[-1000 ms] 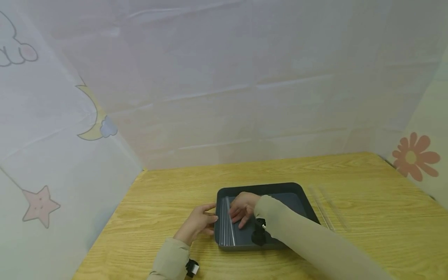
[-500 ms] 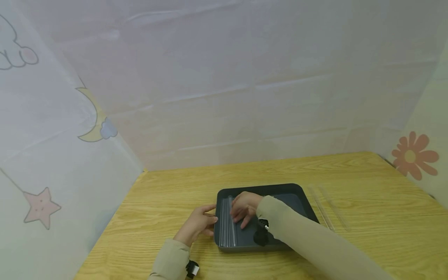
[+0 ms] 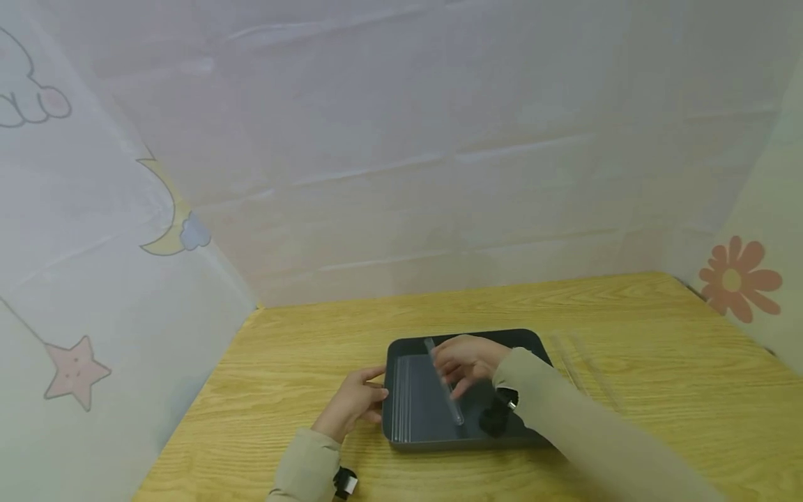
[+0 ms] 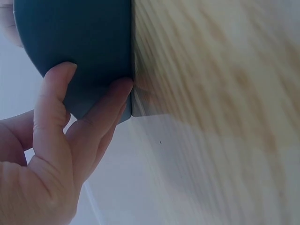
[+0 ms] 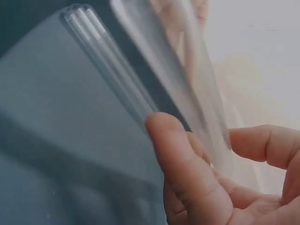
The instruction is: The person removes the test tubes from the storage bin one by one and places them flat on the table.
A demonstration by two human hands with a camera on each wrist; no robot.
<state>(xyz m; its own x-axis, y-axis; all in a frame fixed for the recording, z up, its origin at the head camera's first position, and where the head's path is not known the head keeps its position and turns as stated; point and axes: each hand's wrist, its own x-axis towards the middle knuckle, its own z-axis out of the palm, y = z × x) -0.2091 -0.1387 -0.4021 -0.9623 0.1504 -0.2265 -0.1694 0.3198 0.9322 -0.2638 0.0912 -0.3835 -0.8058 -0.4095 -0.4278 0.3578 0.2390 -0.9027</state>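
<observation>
My right hand point(image 3: 467, 362) holds a clear test tube point(image 3: 456, 411) over the dark tray point(image 3: 467, 443), thumb and fingers pinching it. The tube slants, one end near the tray's far wall and the other toward the near side. In the right wrist view the held tube point(image 5: 159, 51) rises between thumb and fingers. More clear tubes point(image 3: 403, 401) lie side by side along the tray's left wall; their rounded ends show beside the thumb in the right wrist view. My left hand point(image 3: 354, 401) touches the tray's outer left wall with extended thumb and fingers point(image 4: 110, 101).
Two clear tubes point(image 3: 569, 362) lie on the wood-grain table point(image 3: 301, 348) to the right of the tray, partly behind the right sleeve point(image 3: 564, 404). A printed cloth backdrop point(image 3: 401, 174) stands behind the table's far edge and along both sides.
My right hand has lifted one tube away from the row at the tray's left and moved it rightward, tilting it. The left hand stays at the tray's wall.
</observation>
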